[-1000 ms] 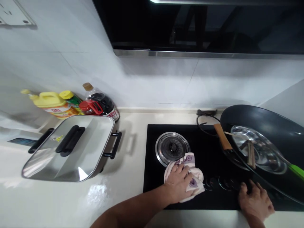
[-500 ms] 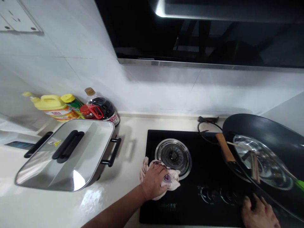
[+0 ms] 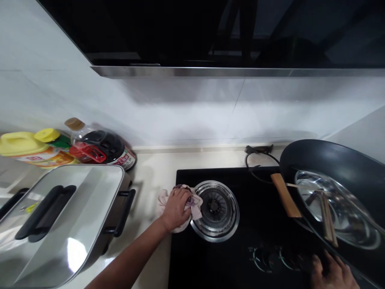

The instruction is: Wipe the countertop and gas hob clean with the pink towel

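Note:
My left hand (image 3: 177, 208) presses a crumpled pale pink cloth (image 3: 196, 208) with purplish patches, fingers bent over it. The cloth lies across the left edge of the black glass cooktop (image 3: 210, 261), against the left side of the round metal burner (image 3: 214, 205). At the bottom right, my right hand (image 3: 333, 271) is beside the near rim of a large dark wok (image 3: 325, 158). Its thumb and fingers are apart with nothing visible between them; the frame edge cuts off part of it. Control knobs (image 3: 264, 259) lie just left of this hand.
A glass-lidded electric pan (image 3: 99, 208) stands on the counter at left. Behind it are a dark sauce bottle (image 3: 104, 144) and a yellow jug (image 3: 22, 144). Inside the wok are a steel bowl (image 3: 349, 216) and wooden sticks (image 3: 327, 218). A range hood (image 3: 192, 71) hangs above.
My left hand and the cloth have moved left and up, from the burner's front to its left side. My view has shifted; the right hand stays near the wok.

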`<state>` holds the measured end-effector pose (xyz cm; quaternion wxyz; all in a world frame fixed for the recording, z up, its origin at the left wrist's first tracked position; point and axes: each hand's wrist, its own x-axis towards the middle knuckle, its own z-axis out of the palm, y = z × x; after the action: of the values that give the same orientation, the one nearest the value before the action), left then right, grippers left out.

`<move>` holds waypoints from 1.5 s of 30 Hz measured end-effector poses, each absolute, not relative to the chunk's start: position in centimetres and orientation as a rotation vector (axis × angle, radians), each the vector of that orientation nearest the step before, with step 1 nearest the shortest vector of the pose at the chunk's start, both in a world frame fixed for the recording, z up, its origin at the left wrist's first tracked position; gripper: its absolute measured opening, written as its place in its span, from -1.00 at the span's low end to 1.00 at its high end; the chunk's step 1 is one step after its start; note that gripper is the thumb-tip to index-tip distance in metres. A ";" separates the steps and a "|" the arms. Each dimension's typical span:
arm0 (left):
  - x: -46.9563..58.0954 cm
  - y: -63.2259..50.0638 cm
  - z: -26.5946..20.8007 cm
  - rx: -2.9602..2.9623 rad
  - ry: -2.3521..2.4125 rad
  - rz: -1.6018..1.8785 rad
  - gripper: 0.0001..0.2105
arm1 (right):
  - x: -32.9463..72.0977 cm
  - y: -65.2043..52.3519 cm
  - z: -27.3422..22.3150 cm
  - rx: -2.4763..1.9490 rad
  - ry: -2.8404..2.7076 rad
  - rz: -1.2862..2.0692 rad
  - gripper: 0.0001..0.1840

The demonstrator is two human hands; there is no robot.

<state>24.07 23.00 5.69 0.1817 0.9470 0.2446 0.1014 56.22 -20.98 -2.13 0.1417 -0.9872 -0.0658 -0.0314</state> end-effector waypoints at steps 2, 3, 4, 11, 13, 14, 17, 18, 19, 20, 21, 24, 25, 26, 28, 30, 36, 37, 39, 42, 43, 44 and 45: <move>25.8 24.6 5.5 2.729 0.768 0.266 -0.56 | 56.2 -20.9 -2.1 -2.856 -0.171 -0.081 -0.13; 26.8 25.4 5.6 2.760 0.804 0.255 -0.53 | 56.2 -20.9 -2.1 -2.859 -0.160 -0.081 -0.12; 27.9 26.2 5.6 2.788 0.833 0.233 -0.50 | 56.2 -20.9 -2.1 -2.862 -0.148 -0.082 -0.10; 37.4 28.7 6.5 2.856 0.765 -0.081 -0.33 | 56.8 -21.7 -2.9 -2.880 -0.160 -0.050 -0.14; 40.4 28.0 6.3 2.875 0.695 -0.083 -0.29 | 56.9 -21.8 -3.2 -2.878 -0.155 -0.069 -0.16; 41.8 27.5 6.1 2.884 0.644 -0.090 -0.26 | 56.9 -21.8 -3.3 -2.877 -0.153 -0.075 -0.16; 45.2 26.1 5.4 2.909 0.470 -0.128 -0.10 | 56.8 -21.8 -3.4 -2.886 -0.146 -0.071 -0.15; 46.0 25.7 5.2 2.918 0.416 -0.154 -0.04 | 56.7 -21.8 -3.4 -2.894 -0.145 -0.065 -0.14; 46.7 25.4 5.1 2.928 0.366 -0.185 0.00 | 56.6 -21.7 -3.4 -2.905 -0.144 -0.057 -0.13; 47.2 25.0 4.9 2.939 0.320 -0.216 0.03 | 56.6 -21.7 -3.3 -2.915 -0.149 -0.050 -0.12; 47.7 24.7 4.8 2.948 0.273 -0.247 0.06 | 56.5 -21.6 -3.3 -2.922 -0.154 -0.053 -0.12; 48.4 23.4 4.2 2.952 0.124 -0.300 0.08 | 56.3 -21.5 -3.2 -2.926 -0.175 -0.091 -0.15; 48.5 22.9 4.1 2.951 0.065 -0.293 0.07 | 56.3 -21.5 -3.1 -2.924 -0.185 -0.102 -0.15; 48.5 22.3 4.0 2.950 0.007 -0.279 0.05 | 56.2 -21.4 -3.1 -2.921 -0.194 -0.109 -0.16; 48.5 21.2 3.9 2.948 -0.091 -0.241 -0.01 | 56.2 -21.4 -3.0 -2.919 -0.209 -0.111 -0.17; 48.4 20.2 4.1 2.941 -0.145 -0.246 -0.06 | 56.2 -21.3 -2.9 -2.917 -0.223 -0.110 -0.17; 48.0 19.0 5.4 2.870 -0.262 -0.408 -0.15 | 55.9 -20.6 -2.6 -2.887 -0.259 -0.186 -0.19; 47.9 18.8 5.6 2.838 -0.296 -0.446 -0.14 | 55.9 -20.5 -2.6 -2.876 -0.265 -0.210 -0.22; 47.5 17.8 5.9 2.750 -0.374 -0.503 -0.13 | 55.8 -20.2 -2.5 -2.851 -0.275 -0.259 -0.27; 46.4 14.8 5.8 2.664 -0.488 -0.522 -0.15 | 55.7 -20.0 -2.5 -2.825 -0.290 -0.308 -0.34; 45.9 13.5 5.6 2.659 -0.515 -0.509 -0.15 | 55.7 -20.0 -2.5 -2.820 -0.293 -0.309 -0.34; 45.4 12.1 5.4 2.658 -0.534 -0.491 -0.14 | 55.7 -19.9 -2.5 -2.816 -0.294 -0.305 -0.35; 44.8 10.8 5.2 2.660 -0.552 -0.466 -0.15 | 55.7 -19.9 -2.5 -2.811 -0.295 -0.299 -0.35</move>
<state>44.76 10.83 5.21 0.1916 0.9471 -0.1966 -0.1660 55.72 -19.92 -2.51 0.1491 -0.9780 -0.1026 -0.1040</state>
